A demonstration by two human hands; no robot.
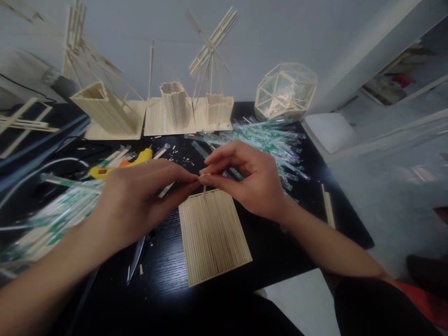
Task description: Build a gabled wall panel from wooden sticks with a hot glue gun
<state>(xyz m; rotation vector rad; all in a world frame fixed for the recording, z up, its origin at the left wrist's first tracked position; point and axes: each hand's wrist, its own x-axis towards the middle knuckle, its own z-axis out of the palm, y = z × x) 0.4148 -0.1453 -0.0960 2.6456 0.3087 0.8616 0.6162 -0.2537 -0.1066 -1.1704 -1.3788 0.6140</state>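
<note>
Above the far edge of a flat panel of wooden sticks [213,233], my two hands meet fingertip to fingertip. My left hand [140,200] pinches a small wooden piece [205,187] between thumb and index finger. From the other side, my right hand [250,179] pinches the same piece, its other fingers curled above. The piece is mostly hidden by the fingertips; a thin stick end points down toward the panel. Behind my left hand lies a yellow glue gun [140,157]. Scissors or a similar pointed metal tool [137,256] lie left of the panel.
Stick-built models [175,107] stand along the back of the black table [276,261], beside a faceted clear container [287,91]. Green-and-clear wrappers [266,137] are heaped behind my right hand. More wrapped sticks [59,214] lie at left. Loose sticks [328,207] rest at right.
</note>
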